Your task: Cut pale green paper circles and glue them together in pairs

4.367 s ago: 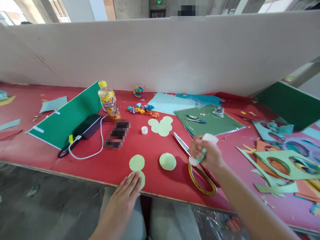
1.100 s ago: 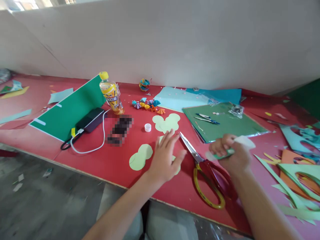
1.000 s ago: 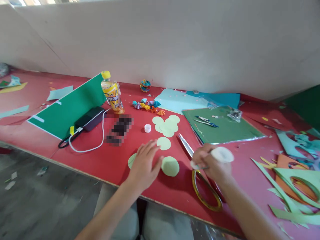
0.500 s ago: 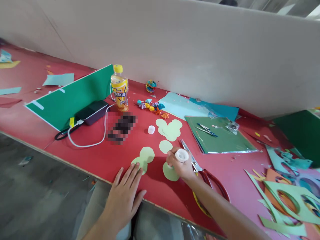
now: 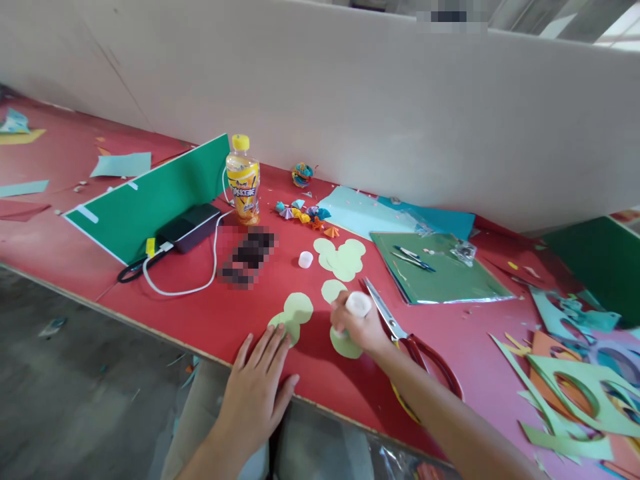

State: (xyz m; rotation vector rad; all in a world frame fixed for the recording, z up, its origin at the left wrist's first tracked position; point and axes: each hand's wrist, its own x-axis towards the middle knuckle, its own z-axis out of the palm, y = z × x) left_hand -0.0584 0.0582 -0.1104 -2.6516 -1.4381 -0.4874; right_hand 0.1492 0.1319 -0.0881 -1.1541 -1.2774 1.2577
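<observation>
My right hand [image 5: 357, 323] is closed around a white glue stick [image 5: 359, 304], its round end facing up, over a light green paper circle [image 5: 346, 345]. Another green circle [image 5: 333, 291] lies just behind that hand, partly covered. My left hand [image 5: 260, 380] rests flat near the table edge, fingers spread, its fingertips on overlapping green paper circles [image 5: 299, 308]. A small white cap [image 5: 305, 259] stands on the red table. Behind it to the right is a cluster of overlapping green circles [image 5: 345, 259]. Red-handled scissors [image 5: 393, 321] lie beside my right hand, partly hidden under the forearm.
A drink bottle [image 5: 243, 183] stands behind a blurred dark object [image 5: 250, 257]. To its left are a black power bank [image 5: 187, 227] with a white cable and a green board [image 5: 150, 200]. Pens lie on a green paper pack [image 5: 440, 280]. Cut paper scraps [image 5: 565, 380] pile up at right.
My right hand and the glue stick have shifted slightly left and tilted over the paper circle. My left hand stays on its circles. The whole view has moved a little.
</observation>
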